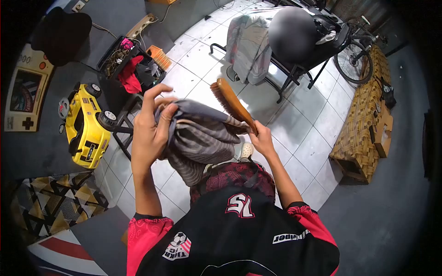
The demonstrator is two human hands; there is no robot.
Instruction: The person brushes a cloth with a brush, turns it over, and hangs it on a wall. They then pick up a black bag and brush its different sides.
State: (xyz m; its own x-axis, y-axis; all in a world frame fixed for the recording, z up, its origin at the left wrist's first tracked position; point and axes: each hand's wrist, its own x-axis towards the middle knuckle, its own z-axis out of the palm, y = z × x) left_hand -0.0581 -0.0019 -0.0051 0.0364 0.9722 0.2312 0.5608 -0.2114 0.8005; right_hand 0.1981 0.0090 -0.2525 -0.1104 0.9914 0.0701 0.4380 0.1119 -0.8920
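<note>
A grey striped cloth (202,138) hangs bunched in front of my body. My left hand (154,126) grips its upper left edge between thumb and fingers, with the index finger raised. My right hand (262,139) is closed around the narrow handle end of a wooden brush (235,103). The brush points up and away, its dark bristles facing left over the cloth. The cloth's right end reaches up to the fingers of my right hand, beside the brush handle.
Beyond my hands, a person in grey clothes (251,50), partly blurred, is on a black bench (294,69). Leftward are a yellow toy car (87,133), a black crate (159,76) of odds and ends and an orange brush (159,57). A woven box (354,142) and a bicycle (354,62) stand right.
</note>
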